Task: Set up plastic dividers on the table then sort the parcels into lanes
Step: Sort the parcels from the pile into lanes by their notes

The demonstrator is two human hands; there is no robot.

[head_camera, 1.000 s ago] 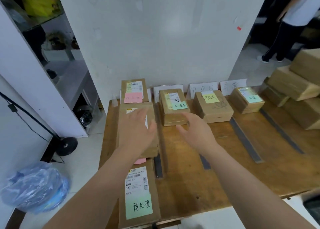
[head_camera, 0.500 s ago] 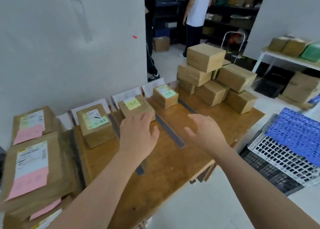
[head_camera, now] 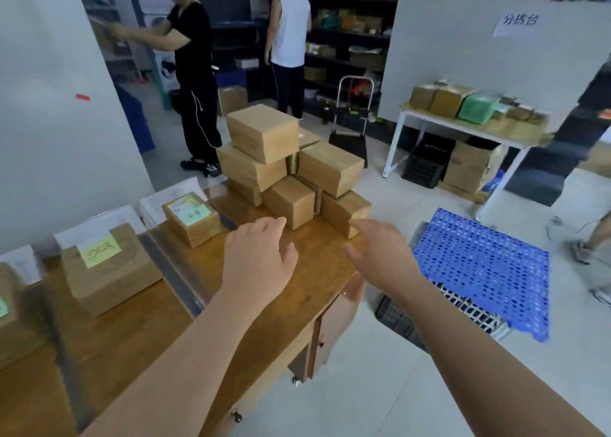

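A pile of plain brown parcels [head_camera: 291, 168] is stacked at the far right end of the wooden table [head_camera: 297, 291]. My left hand [head_camera: 258, 258] and my right hand [head_camera: 380, 254] hover over the table just in front of the pile, fingers relaxed, holding nothing. Clear plastic dividers [head_camera: 172, 274] lie across the table and split it into lanes. One lane holds a parcel with a green note [head_camera: 191, 218]; the lane to its left holds a parcel with a yellow note [head_camera: 109, 264]. White paper labels [head_camera: 165, 198] lean on the wall behind the lanes.
Two people [head_camera: 195, 72] stand at dark shelves behind the table. A blue perforated plastic panel [head_camera: 479, 264] lies on crates right of the table. A white table with boxes [head_camera: 463, 106] and a folded hand cart [head_camera: 350, 125] stand further back.
The view has swung right from the left lanes to the parcel pile. Both hands left the labelled parcels and now reach toward the pile, still holding nothing.
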